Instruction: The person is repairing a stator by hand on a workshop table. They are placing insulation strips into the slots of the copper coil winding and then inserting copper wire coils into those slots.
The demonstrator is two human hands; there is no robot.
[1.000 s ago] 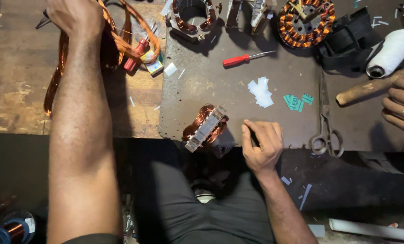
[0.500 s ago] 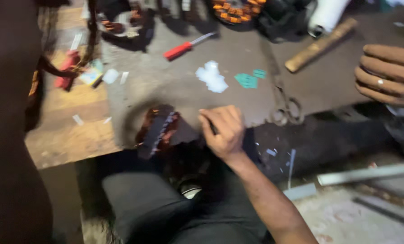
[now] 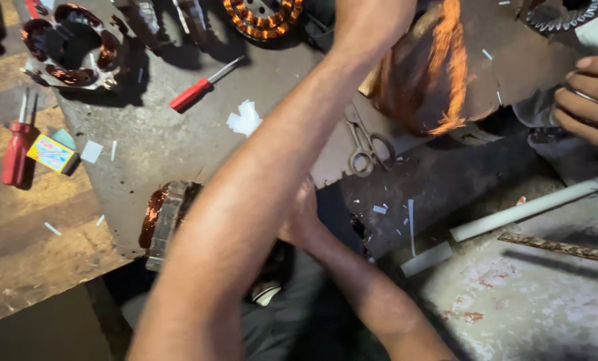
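A: What is held by the left hand (image 3: 372,20)?

B: The left arm is stretched across the dark metal sheet (image 3: 152,140) toward its far edge. A bundle of copper wire (image 3: 426,73) is seen just beside that hand, at the far right of the sheet, but the fingers are cut off by the frame, so whether they are closed on it cannot be told.

A: And the right hand (image 3: 304,220)?

B: It is placed at the near edge of the sheet and is mostly hidden under the left forearm. How far it is open cannot be told.

A: What is found near it?

B: A wound stator (image 3: 165,217), with copper coils showing, is set on edge at the near edge, just left of that hand. A pair of scissors (image 3: 364,142) is laid nearby, with scraps of white paper (image 3: 245,119) farther in.

A: What else is seen?

B: A red screwdriver (image 3: 202,88) is laid mid-sheet. Another person's hand (image 3: 589,100) is seen at the right edge.
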